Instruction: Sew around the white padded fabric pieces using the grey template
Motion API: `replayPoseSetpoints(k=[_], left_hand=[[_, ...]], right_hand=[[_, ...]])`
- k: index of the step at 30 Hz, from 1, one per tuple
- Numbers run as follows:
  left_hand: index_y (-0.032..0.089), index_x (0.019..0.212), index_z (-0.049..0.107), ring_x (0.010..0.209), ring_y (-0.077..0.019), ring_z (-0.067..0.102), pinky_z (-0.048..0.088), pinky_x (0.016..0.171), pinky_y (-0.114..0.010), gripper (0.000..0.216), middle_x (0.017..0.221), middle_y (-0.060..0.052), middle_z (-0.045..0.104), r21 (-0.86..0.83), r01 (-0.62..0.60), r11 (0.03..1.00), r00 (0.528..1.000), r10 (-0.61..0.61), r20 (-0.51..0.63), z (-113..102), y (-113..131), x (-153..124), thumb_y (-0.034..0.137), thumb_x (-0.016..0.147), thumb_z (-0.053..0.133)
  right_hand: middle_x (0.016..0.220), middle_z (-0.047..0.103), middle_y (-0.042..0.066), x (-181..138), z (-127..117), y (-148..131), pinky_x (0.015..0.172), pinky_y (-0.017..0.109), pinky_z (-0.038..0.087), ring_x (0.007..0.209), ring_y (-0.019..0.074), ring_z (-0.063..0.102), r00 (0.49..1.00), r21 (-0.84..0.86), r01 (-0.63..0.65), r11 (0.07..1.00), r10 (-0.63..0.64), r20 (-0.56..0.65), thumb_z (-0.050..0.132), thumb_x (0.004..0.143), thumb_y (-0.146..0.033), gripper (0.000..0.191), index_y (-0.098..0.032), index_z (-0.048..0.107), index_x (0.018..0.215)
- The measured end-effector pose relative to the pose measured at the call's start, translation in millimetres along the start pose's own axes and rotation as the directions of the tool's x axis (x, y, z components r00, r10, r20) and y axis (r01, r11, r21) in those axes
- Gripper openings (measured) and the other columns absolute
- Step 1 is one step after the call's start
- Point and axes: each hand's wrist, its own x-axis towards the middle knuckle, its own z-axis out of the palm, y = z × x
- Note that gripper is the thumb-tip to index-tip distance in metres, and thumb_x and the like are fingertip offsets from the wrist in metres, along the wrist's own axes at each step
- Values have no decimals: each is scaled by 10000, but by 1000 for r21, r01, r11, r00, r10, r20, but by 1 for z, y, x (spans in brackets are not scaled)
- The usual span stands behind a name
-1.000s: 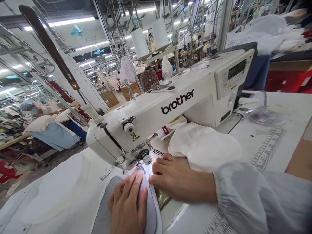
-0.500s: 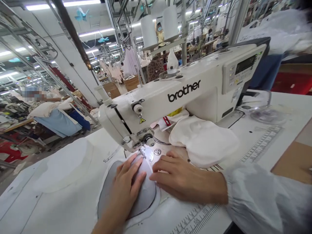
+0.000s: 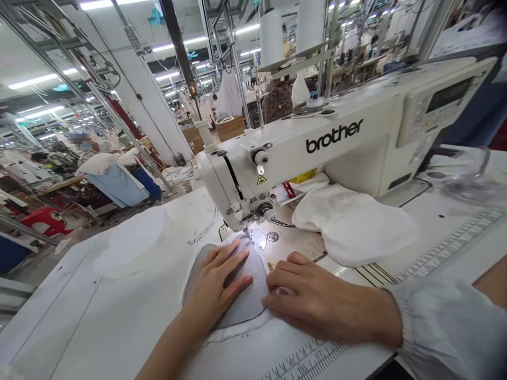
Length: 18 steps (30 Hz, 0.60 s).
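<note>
A grey rounded fabric piece (image 3: 247, 303) lies on white cloth under the needle (image 3: 249, 234) of a white Brother sewing machine (image 3: 336, 142). My left hand (image 3: 217, 287) lies flat on the grey piece, fingers spread toward the needle. My right hand (image 3: 312, 303) presses the piece's right edge, its fingers curled down against the fabric. Both hands sit just in front of the presser foot.
A stack of white fabric pieces (image 3: 352, 224) lies under the machine arm to the right. Another white piece (image 3: 132, 243) rests at the left of the table (image 3: 79, 316). Thread cones (image 3: 271, 34) stand behind. A clear dish (image 3: 467, 179) sits far right. Another worker's station (image 3: 114, 179) lies beyond the left edge.
The view has shifted so machine and work sit further right and higher. My hands have turned the grey piece under the needle, and my right hand has slid back along its right edge.
</note>
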Motion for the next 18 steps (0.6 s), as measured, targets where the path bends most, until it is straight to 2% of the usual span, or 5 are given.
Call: replayPoseSetpoints(k=[7,14,18], left_hand=[[322,1323,582,1322,-262,497,449,1072,-494,389,1475,-21,520,100,-82,992,988,94,-125,7,0,-1,409,956,484],[320,1322,572,1308,-255,510,449,1050,-461,383,1462,-18,534,175,-92,980,978,122,-168,12,-2,-3,385,955,485],[316,1344,532,1316,-252,488,413,1053,-465,399,1485,-12,506,215,-88,973,977,127,-172,13,-2,-6,407,958,486]], right_hand=[[879,615,38,2,-3,0,703,327,281,761,148,473,999,-129,40,991,-42,-16,354,1025,-94,311,-125,650,934],[845,621,40,-1,1,0,719,340,292,798,163,481,999,-173,-38,984,32,-40,428,1010,-124,239,-128,636,892],[837,613,36,-3,0,1,726,341,290,806,159,480,998,-154,-2,988,-7,-56,404,1017,-102,272,-119,638,879]])
